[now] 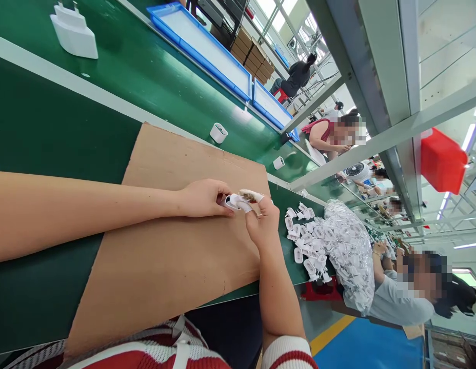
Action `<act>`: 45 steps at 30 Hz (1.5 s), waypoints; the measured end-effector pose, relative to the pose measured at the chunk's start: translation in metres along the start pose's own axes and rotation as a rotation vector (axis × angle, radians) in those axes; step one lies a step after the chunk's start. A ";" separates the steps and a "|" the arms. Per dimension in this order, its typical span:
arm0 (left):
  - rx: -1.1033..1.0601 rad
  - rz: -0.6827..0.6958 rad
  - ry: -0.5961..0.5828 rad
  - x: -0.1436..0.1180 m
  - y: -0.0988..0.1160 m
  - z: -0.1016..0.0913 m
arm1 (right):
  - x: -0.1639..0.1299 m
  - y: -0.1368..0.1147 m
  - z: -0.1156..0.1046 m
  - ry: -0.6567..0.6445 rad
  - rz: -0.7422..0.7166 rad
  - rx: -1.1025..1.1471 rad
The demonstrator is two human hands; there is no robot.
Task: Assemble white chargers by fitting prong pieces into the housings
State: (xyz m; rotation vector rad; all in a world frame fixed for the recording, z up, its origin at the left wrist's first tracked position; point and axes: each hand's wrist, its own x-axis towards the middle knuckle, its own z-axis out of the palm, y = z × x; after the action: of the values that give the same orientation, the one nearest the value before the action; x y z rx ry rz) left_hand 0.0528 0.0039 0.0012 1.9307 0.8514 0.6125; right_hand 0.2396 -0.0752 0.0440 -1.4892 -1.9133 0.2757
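Above the cardboard sheet (184,246), my left hand (202,198) pinches a small white charger housing (231,202) between thumb and fingers. My right hand (264,218) closes on the same piece from the other side. White coverings wrap its thumb and a finger, and the covered tips hide part of the housing. Whether a second small part sits between the right fingers is not visible. To the right of my right hand lies a loose pile of white plastic charger parts (309,238).
On the green conveyor belt (145,82) are a white plug charger (74,31) and white housings (218,133) (278,163). Blue-rimmed trays (203,46) line its far side. A clear plastic bag (348,251) lies beyond the pile, near a co-worker in grey (399,297). A metal beam (330,159) crosses overhead.
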 end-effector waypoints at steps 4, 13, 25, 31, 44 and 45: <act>-0.008 0.026 -0.006 0.000 0.001 0.000 | -0.001 -0.001 0.003 -0.040 0.030 -0.030; -0.012 0.017 0.004 0.001 0.002 0.000 | 0.006 -0.012 0.001 -0.121 -0.017 -0.274; 0.105 -0.056 0.062 0.013 0.009 -0.017 | 0.012 0.034 -0.029 0.194 0.355 -0.111; 0.393 -0.175 0.461 0.091 -0.010 -0.079 | 0.010 0.081 -0.079 0.065 0.888 -0.763; 0.588 -0.022 0.766 0.085 -0.015 -0.105 | 0.011 0.085 -0.072 0.491 0.713 -0.183; 0.602 -0.049 0.819 0.078 -0.018 -0.111 | 0.013 0.083 -0.070 0.558 0.700 -0.008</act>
State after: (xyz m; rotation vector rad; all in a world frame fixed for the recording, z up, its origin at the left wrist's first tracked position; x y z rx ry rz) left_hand 0.0185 0.1299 0.0426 2.1698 1.7425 1.2649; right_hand 0.3459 -0.0533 0.0551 -1.9496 -0.9252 0.1336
